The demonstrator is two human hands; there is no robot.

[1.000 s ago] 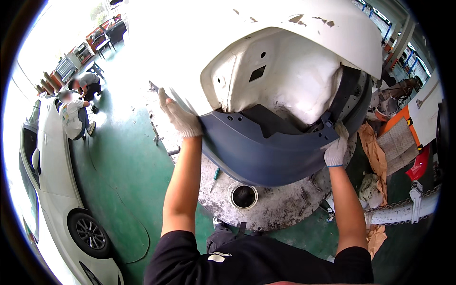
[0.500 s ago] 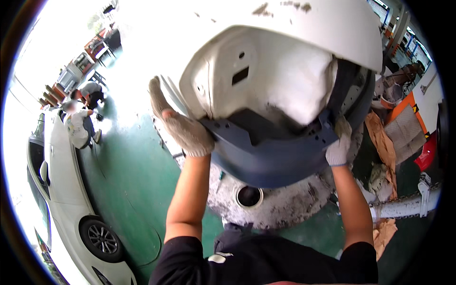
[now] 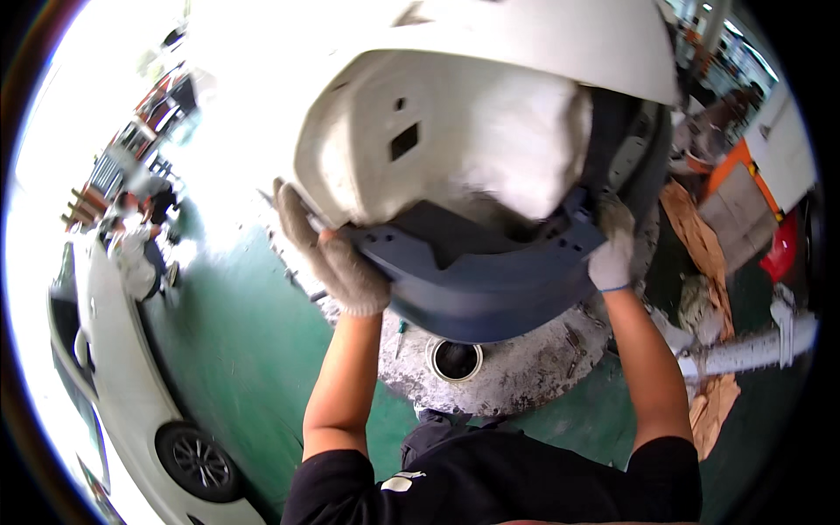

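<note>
Blue panel [image 3: 486, 293] lies between left grip [image 3: 331, 262] and right grip [image 3: 615, 245]

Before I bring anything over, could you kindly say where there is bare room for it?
The round table has a bare patch right of the can, in front of the dark blue panel; the green floor between table and white car is mostly open. Right of the table, brown paper and a white beam crowd the floor.

The upper edge crops the white shell [image 3: 525, 35], the lower the white car [image 3: 131, 376]; two people [image 3: 134, 262] are blurred.
</note>
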